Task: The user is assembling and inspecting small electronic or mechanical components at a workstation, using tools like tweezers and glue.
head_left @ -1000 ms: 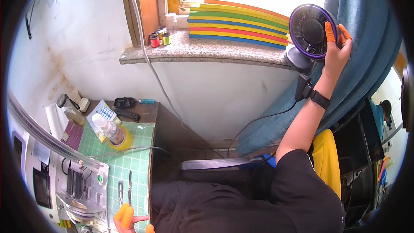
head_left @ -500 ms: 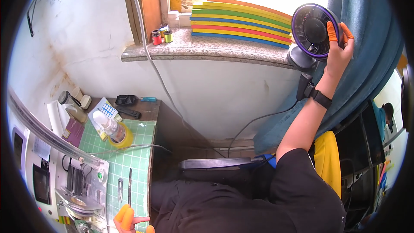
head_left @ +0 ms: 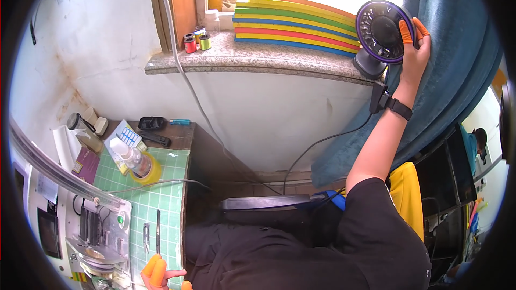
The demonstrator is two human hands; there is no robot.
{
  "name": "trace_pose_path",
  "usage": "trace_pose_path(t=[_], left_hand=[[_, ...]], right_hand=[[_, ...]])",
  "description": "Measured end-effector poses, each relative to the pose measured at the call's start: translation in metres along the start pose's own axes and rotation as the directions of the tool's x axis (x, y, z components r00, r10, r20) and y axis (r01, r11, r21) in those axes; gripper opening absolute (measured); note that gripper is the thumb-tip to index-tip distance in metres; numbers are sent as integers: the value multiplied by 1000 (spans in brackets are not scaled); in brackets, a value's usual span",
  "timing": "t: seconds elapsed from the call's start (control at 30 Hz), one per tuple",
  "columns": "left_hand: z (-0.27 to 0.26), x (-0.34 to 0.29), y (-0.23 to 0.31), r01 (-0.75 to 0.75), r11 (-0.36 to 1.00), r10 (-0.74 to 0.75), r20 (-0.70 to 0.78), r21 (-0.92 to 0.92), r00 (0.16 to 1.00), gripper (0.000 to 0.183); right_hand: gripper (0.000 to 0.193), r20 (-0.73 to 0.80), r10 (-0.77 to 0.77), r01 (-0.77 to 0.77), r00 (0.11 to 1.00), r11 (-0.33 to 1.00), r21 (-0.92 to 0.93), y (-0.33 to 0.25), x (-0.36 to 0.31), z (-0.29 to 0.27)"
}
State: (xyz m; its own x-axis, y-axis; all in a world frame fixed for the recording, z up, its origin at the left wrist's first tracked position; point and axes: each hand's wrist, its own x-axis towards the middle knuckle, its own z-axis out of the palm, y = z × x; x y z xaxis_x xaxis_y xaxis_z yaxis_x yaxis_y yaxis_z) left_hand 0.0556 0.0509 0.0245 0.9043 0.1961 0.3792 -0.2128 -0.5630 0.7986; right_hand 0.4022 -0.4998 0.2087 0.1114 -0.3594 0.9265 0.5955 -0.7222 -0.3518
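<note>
The person wears a black shirt (head_left: 384, 236) with short sleeves and a bit of white near one sleeve's edge. The cloth over the lap (head_left: 242, 255) is dark too. Small orange covers fit over some fingers of the left hand (head_left: 157, 275) and right hand (head_left: 416, 53). The right wrist has a black strap (head_left: 400, 109) and a black box (head_left: 379, 98) with a thin dark cable (head_left: 336, 135).

Fan (head_left: 382, 31) stood on windowsill's (head_left: 242, 64) right end, right hand (head_left: 416, 56) at its right rim, curtain (head_left: 449, 75) behind and to the right. Strip stack (head_left: 295, 28) lay on the sill left of the fan; spools (head_left: 205, 42) sat farther left, jar (head_left: 212, 21) just behind them. Table (head_left: 181, 135) was at lower left, bottle (head_left: 142, 166) toward its far end. Nearer, two hand tools (head_left: 158, 225) lay side by side, left hand (head_left: 156, 273) just before them, machine (head_left: 102, 231) to their left.
</note>
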Motion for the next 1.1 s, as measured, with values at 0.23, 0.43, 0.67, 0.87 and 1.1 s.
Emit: trace_pose_path(t=[0.23, 0.43, 0.67, 0.87, 1.1], left_hand=[[1, 3, -2, -24, 999, 24, 1, -26, 1000, 55], [1, 1, -3, -53, 998, 52, 22, 37, 998, 55], [-1, -2, -4, -12, 1000, 12, -2, -14, 1000, 55], [-2, 0, -3, -21, 1000, 21, 11, 6, 1000, 53], [0, 2, 1, 6, 999, -6, -10, -50, 1000, 52]], right_hand=[[54, 52, 139, -146, 989, 974, 175, -11, 0, -7], [49, 133, 148, -183, 980, 933, 310, -2, -2, -4], [47, 174, 190, -248, 966, 873, 421, 10, 2, -4], [49, 211, 96, -167, 973, 920, 353, 3, 12, 1], [44, 191, 66, -108, 979, 970, 219, 5, 18, 0]])
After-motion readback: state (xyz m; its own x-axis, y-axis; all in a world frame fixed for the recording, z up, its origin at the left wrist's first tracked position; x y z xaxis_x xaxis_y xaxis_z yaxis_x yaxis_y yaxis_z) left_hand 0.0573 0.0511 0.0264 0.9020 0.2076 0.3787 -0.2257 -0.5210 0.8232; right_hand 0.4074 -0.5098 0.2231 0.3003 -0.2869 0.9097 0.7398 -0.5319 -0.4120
